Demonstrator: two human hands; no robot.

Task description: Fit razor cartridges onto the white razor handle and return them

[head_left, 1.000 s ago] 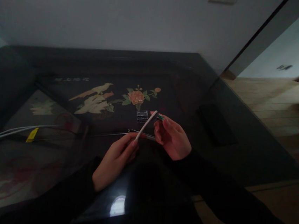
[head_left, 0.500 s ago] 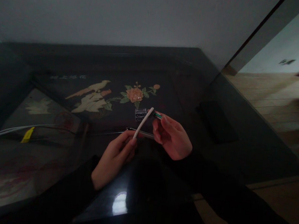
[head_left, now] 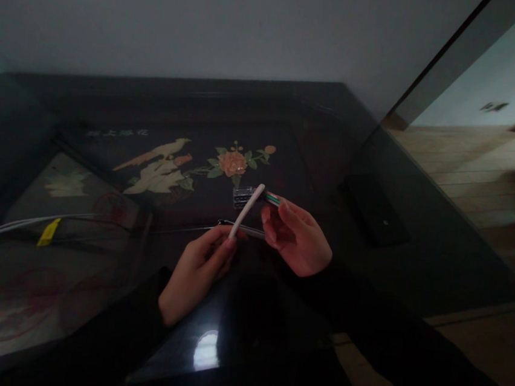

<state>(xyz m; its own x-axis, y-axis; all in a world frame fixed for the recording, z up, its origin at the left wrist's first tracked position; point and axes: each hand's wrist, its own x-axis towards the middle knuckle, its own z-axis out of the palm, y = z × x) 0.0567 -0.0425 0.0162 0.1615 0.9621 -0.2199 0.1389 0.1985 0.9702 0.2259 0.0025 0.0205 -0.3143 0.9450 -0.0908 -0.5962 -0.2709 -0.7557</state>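
Observation:
My left hand (head_left: 197, 272) is closed around the lower end of a slim white razor handle (head_left: 247, 210), which slants up and to the right. In the fingertips of my right hand (head_left: 298, 233) is a small dark razor cartridge (head_left: 272, 200) with a green strip. It sits right by the handle's upper tip; whether the two touch or are joined, I cannot tell. Just behind the handle, a small clear plastic case (head_left: 241, 197) lies on the dark glossy table (head_left: 328, 121). A thin shiny strip (head_left: 251, 230) shows between my hands, partly hidden by my fingers.
At right on the table lies a dark flat rectangular object (head_left: 376, 210). White cables (head_left: 17, 229) with a yellow tag (head_left: 48, 232) run in from the left. Bird and flower pictures decorate the tabletop. A wall (head_left: 187, 22) stands behind; wooden floor (head_left: 446, 169) lies beyond the right edge.
The cartridge has turned slightly in my right fingers, so its green strip shows differently. My left hand and the handle are almost still.

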